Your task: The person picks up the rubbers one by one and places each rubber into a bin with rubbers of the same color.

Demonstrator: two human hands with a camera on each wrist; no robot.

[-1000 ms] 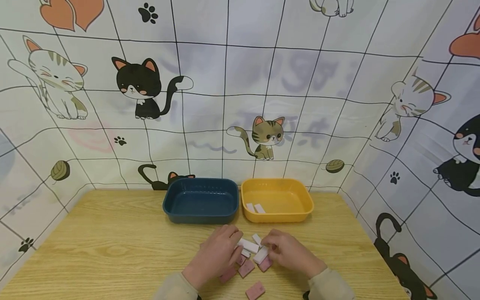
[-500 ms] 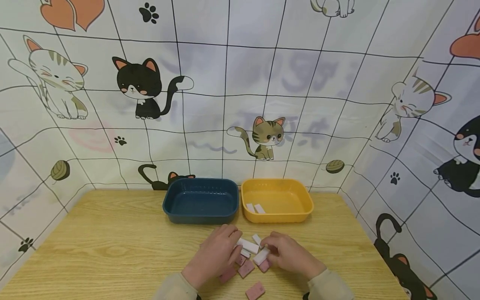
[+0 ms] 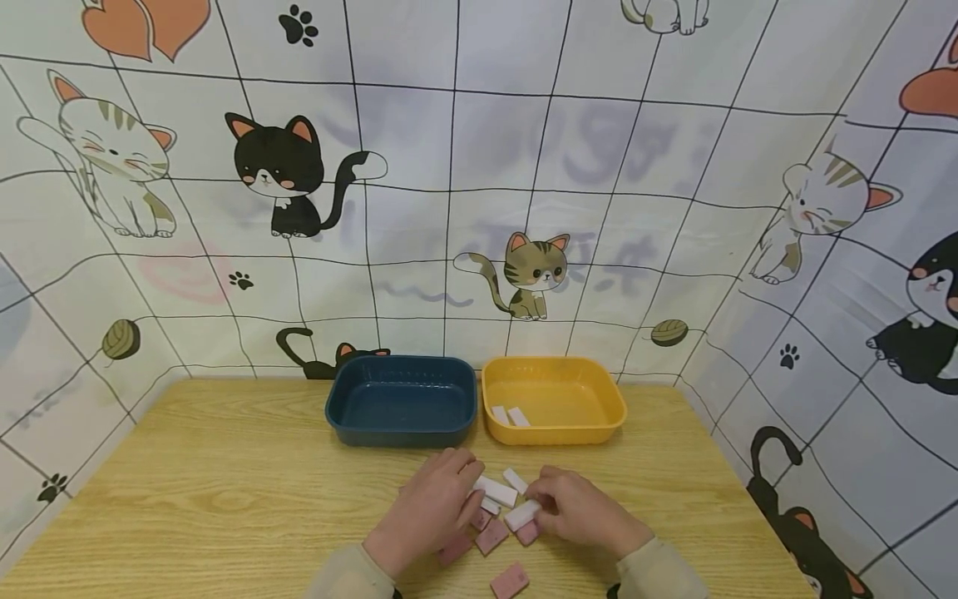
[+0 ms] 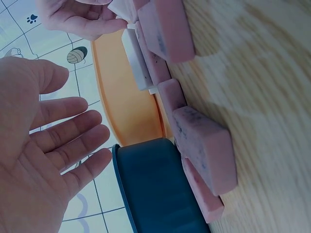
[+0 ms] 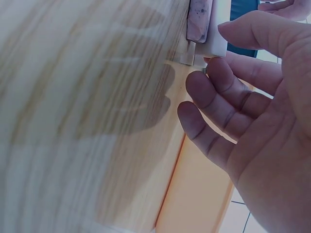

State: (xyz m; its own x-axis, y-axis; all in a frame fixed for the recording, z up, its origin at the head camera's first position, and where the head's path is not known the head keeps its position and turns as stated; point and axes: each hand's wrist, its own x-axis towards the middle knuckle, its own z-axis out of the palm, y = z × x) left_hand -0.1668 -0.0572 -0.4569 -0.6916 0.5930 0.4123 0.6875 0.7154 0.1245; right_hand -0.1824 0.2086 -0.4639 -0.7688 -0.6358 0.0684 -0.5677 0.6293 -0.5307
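Observation:
My right hand (image 3: 582, 509) pinches the end of a white oblong block (image 3: 520, 517) between thumb and fingers; in the right wrist view the thumb lies at the side of this white block (image 5: 219, 34). A pink block (image 3: 527, 533) with dark marks lies under it. My left hand (image 3: 432, 506) hovers over the left of the pile, and the left wrist view shows its fingers (image 4: 80, 128) loosely extended with nothing in them. Between the hands lie more white blocks (image 3: 497, 491) and several pink blocks (image 3: 491, 537). The left hand hides part of the pile.
Behind the pile stand a dark blue tray (image 3: 404, 437) and, to its right, a yellow tray (image 3: 557, 435) with two white blocks (image 3: 518, 417) inside. One pink block (image 3: 511, 581) lies apart, near the front. A cat-patterned cloth (image 3: 419, 216) walls the wooden table (image 3: 224, 491).
The right hand has shifted slightly down and right, and the white block at its fingertips has turned to lie flatter across the pink one. The left hand has stayed in place.

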